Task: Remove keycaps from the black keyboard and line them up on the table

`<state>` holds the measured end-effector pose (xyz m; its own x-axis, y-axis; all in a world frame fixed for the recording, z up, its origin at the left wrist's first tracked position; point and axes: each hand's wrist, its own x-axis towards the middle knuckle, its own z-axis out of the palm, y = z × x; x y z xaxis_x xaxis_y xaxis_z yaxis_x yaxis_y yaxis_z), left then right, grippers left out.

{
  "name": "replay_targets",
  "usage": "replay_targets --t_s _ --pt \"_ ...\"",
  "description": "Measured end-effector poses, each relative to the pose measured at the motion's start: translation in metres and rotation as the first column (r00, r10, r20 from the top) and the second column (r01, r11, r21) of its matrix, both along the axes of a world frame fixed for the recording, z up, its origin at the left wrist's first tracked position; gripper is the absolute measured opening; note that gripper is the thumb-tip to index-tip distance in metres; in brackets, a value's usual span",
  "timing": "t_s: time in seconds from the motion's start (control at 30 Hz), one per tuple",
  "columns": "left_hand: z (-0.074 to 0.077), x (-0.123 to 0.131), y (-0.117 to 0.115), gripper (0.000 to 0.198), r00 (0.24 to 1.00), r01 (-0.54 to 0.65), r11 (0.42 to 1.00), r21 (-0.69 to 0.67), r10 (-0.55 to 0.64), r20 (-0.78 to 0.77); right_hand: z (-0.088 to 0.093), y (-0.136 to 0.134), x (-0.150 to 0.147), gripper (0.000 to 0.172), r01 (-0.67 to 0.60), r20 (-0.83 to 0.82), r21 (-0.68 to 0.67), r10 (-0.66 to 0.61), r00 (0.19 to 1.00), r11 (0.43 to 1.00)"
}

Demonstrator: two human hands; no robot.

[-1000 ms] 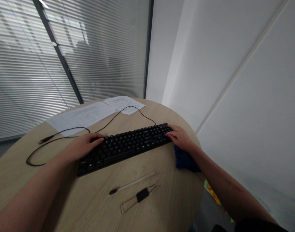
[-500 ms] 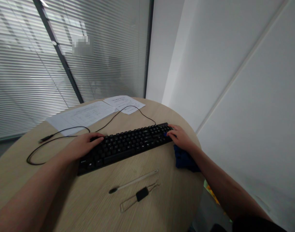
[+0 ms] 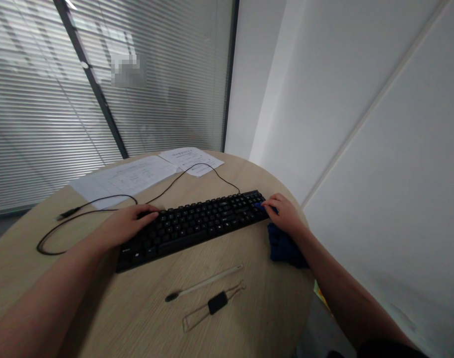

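A black keyboard [image 3: 197, 223] lies slantwise on the round wooden table [image 3: 145, 318]. My left hand [image 3: 128, 224] lies over its left end, fingers curled round the far corner and thumb along the keys, holding it. At the keyboard's right end my right hand [image 3: 285, 213] is closed on a blue cloth [image 3: 284, 247]. A bit of the cloth shows at my fingertips against the last keys, and the rest bunches under my wrist on the table.
The keyboard's black cable [image 3: 100, 201] loops to the left and ends in a loose plug [image 3: 65, 215]. Printed papers [image 3: 137, 176] lie at the back. A thin brush [image 3: 204, 282] and a wire keycap puller [image 3: 215, 302] lie in front. The table's edge is close on the right.
My right hand with the cloth has slid a little to the right, to the very end of the keyboard. My left hand has stayed in place.
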<state>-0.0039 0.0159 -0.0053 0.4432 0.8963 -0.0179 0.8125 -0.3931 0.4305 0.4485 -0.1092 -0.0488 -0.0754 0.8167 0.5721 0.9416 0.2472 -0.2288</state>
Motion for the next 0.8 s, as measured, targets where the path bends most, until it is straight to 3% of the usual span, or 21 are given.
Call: replay_targets --t_s 0.17,0.43,0.8 --pt "-0.002 -0.0007 0.0026 0.058 1.0 -0.001 1.0 -0.011 0.001 -0.008 -0.0022 0.0023 0.0001 0.019 0.025 0.092 -0.024 -0.023 0.995 0.999" --pt "0.0005 0.0004 0.0001 0.058 1.0 -0.002 1.0 -0.005 0.002 -0.004 -0.0021 0.0025 -0.0007 0.019 -0.042 0.101 -0.023 0.044 0.994 0.999" --pt "-0.0035 -0.0024 0.0037 0.056 1.0 0.013 1.0 0.008 -0.013 -0.013 -0.0049 0.0064 0.0003 0.022 -0.012 0.088 -0.041 0.015 0.996 0.999"
